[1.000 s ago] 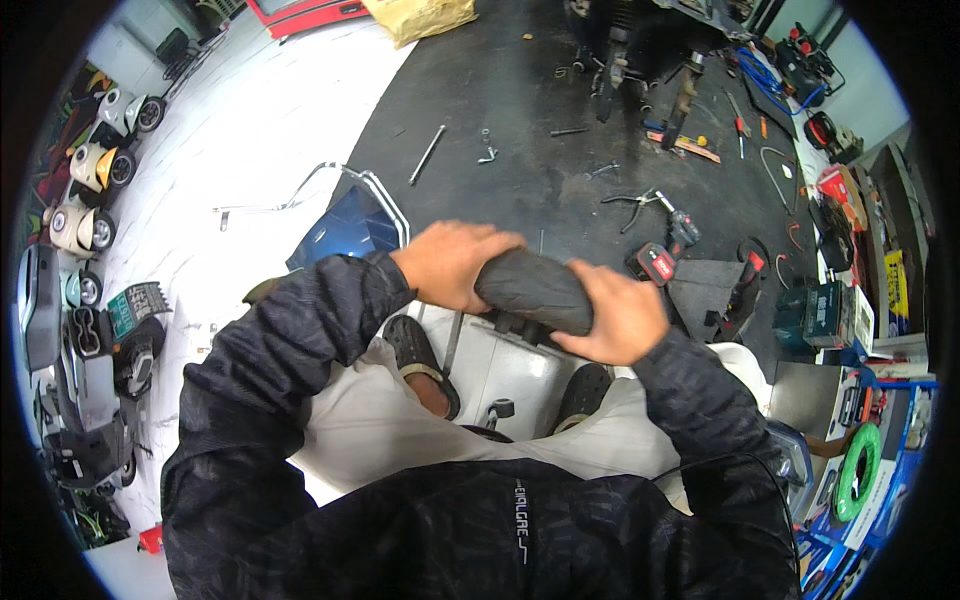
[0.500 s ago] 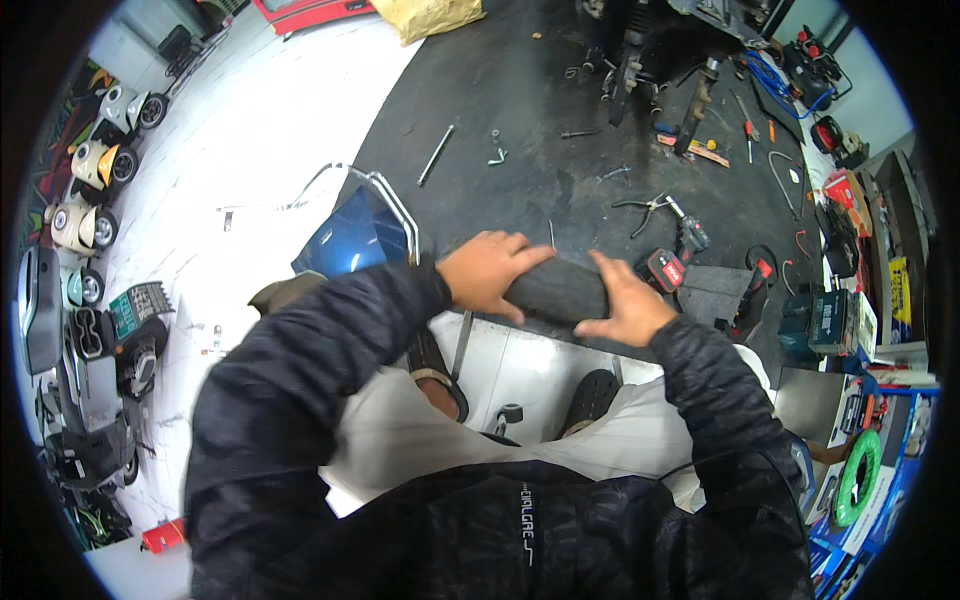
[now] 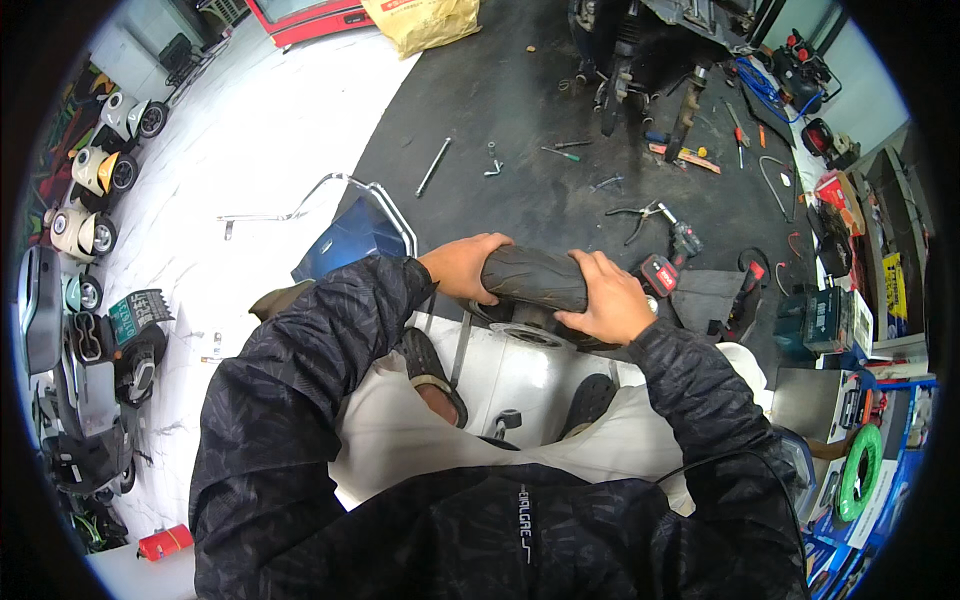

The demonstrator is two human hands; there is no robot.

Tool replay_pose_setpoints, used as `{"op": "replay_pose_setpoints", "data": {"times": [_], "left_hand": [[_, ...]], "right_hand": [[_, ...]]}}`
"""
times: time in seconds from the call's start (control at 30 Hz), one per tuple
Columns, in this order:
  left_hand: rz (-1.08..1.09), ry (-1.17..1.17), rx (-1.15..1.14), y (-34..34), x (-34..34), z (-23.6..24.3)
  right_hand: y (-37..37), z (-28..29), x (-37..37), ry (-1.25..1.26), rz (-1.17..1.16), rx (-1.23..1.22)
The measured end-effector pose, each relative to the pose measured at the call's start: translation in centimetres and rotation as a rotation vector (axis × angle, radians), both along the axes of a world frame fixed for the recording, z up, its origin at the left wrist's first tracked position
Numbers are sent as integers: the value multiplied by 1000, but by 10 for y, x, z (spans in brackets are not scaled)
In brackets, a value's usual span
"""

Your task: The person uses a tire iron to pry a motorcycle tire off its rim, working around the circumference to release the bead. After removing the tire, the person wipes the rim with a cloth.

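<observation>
A black grooved tyre [image 3: 535,277] is held between my two hands, its tread turned up toward me. Below the tread, part of a round metal wheel hub [image 3: 530,334] shows. My left hand [image 3: 467,266] grips the tyre's left end, thumb on the near side and fingers over the top. At the right end, my right hand [image 3: 613,300] wraps the tyre in the same way. The far side of the wheel is hidden. Just left of my left hand lie a blue panel [image 3: 355,238] and a bent chrome rail [image 3: 385,195].
A red-and-black cordless power tool [image 3: 672,262] and pliers [image 3: 636,219] lie beyond my right hand. A green-handled screwdriver [image 3: 562,154] and a long metal bar [image 3: 433,167] rest on the dark mat. Partly dismantled machinery [image 3: 640,60] stands at the far side. Scooters [image 3: 85,230] line the left.
The tyre has turned and shifted slightly left with both hands, so its tread grooves and the metal hub below now show. Both hands still grip it.
</observation>
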State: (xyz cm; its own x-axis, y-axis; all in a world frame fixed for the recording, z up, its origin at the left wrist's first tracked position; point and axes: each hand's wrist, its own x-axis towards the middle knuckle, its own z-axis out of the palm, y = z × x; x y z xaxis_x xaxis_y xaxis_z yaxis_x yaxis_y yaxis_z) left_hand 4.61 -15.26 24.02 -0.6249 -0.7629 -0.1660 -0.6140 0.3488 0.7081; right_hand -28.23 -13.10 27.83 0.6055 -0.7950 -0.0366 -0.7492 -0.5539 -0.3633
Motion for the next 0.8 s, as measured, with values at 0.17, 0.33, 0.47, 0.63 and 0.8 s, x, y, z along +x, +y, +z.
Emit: {"op": "replay_pose_setpoints", "data": {"times": [0.17,0.33,0.47,0.63,0.8], "left_hand": [[22,-268,-88,-1,-27,62],[61,-7,-528,1,-30,190],[-96,269,-889,5,-19,258],[-29,96,-832,-7,-44,218],[-26,-139,-399,-3,-51,93]], "right_hand": [[-2,33,-5,10,-55,-13],[5,128,-36,-416,-49,-307],[22,185,-68,-559,-103,-417],[6,129,-61,-546,-103,-317],[-6,18,-32,-149,-146,179]]}}
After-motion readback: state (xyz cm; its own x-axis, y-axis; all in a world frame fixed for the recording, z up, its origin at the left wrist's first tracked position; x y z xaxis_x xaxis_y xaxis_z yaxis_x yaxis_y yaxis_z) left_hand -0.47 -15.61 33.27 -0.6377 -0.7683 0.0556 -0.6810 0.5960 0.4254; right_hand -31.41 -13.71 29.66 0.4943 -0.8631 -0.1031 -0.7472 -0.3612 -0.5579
